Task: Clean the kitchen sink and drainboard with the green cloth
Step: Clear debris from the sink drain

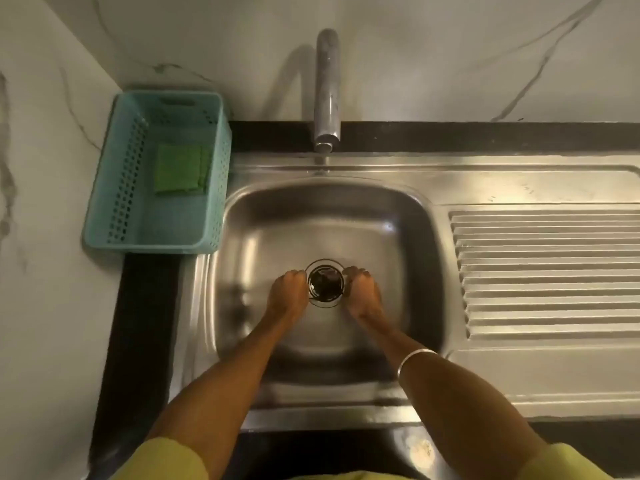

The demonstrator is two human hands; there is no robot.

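1. Left of the sink, a teal perforated plastic basket (114, 188) sits on the black counter edge; it holds only the green cloth (180, 173), folded flat near its middle.
2. Cloth: roughly square, its slightly longer side running toward the wall, untouched by either hand.
3. Stainless steel sink (408, 237): rounded rectangular basin, round drain strainer (325, 283) at the bottom; ribbed drainboard (547, 271) to its right; steel tap (327, 88) above.
4. Left hand (287, 292) and right hand (362, 292): fingers curled at opposite sides of the strainer rim; actual grip cannot be told.
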